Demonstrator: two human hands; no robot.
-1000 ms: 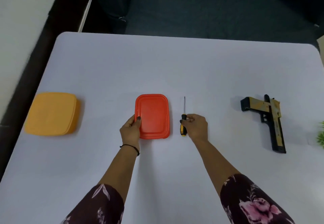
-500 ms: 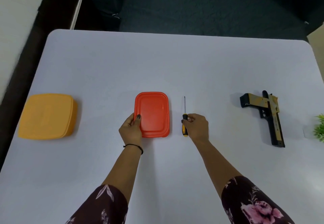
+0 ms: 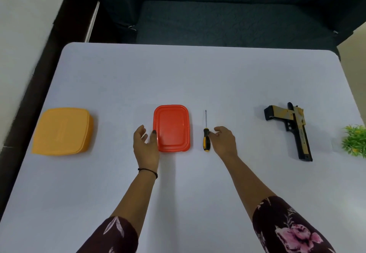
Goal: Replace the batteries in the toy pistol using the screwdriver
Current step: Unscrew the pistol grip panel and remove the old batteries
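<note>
Toy pistol (image 3: 301, 134) lies untouched (far right); your right hand (image 3: 224, 142), slack and empty, sits beside the screwdriver (image 3: 206, 140); left hand (image 3: 145, 145), likewise, beside the red box (image 3: 172, 128).

A white table (image 3: 198, 78) carries a lidded yellow container (image 3: 61, 132) near its left edge and a smaller red container (image 3: 172, 128) with its lid on near the middle, the two well apart. A small green plant (image 3: 354, 142) shows at the table's right edge. Beyond the far edge stands a dark sofa (image 3: 227, 21), with a pale wall (image 3: 29, 15) to the left.
</note>
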